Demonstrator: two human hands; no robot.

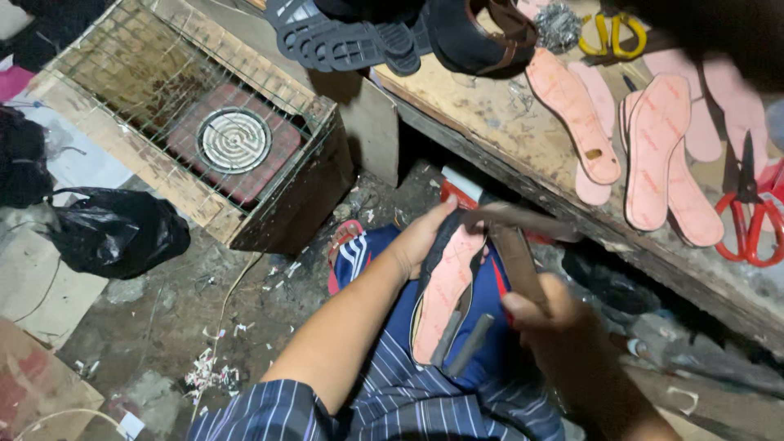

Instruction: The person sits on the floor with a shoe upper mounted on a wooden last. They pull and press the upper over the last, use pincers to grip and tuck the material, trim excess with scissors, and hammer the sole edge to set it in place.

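Observation:
My left hand (420,237) grips the top edge of a pink shoe insole with a dark rim (445,290), which rests on my lap over blue striped cloth. My right hand (543,314) is closed around the wooden handle of a hammer (514,237); its metal head is over the insole's upper end, blurred by motion. A grey strap piece (469,345) hangs beside the insole's lower end.
A worn wooden bench (498,122) carries several pink insoles (657,147), red scissors (751,220), yellow-handled scissors (611,34), dark soles (343,41) and a sandal (486,37). A wire-covered wooden box with a coil heater (233,139) stands left, beside a black bag (118,233).

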